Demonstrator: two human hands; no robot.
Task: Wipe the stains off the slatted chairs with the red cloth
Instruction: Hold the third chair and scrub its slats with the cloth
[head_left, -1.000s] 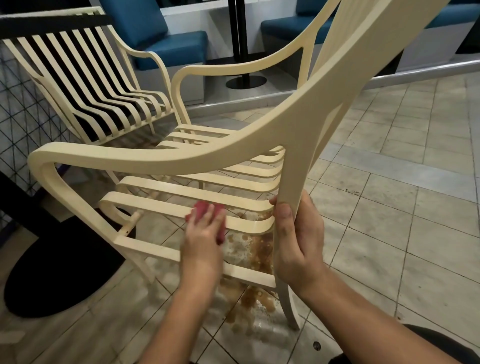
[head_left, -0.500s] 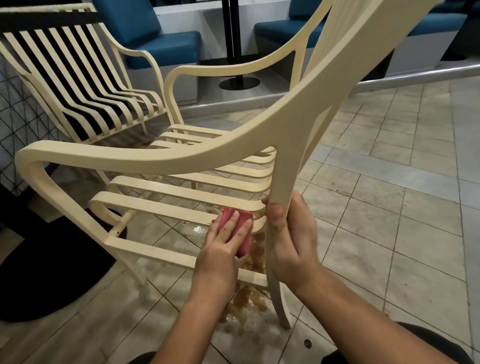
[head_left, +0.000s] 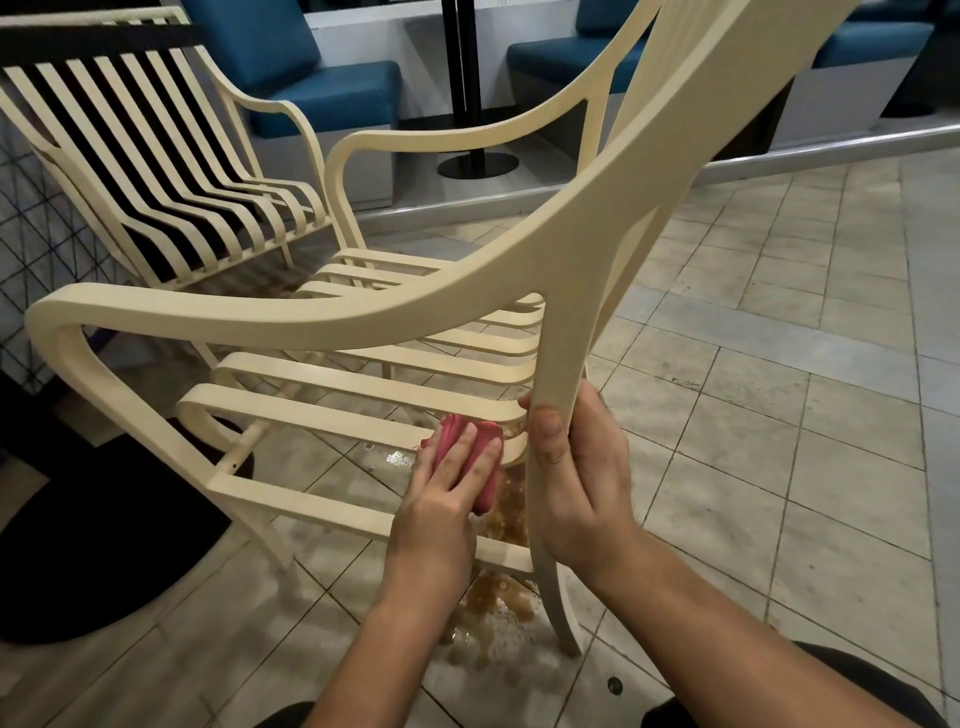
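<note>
The red cloth lay mostly hidden under the flat, straight fingers of the left hand, which pressed it onto the right end of a near seat slat of the cream slatted chair. Only its crumpled pinkish edges showed. The right hand gripped that chair's upright, whose top was cut off. A brown spill lay beneath, and a second slatted chair stood far left.
</note>
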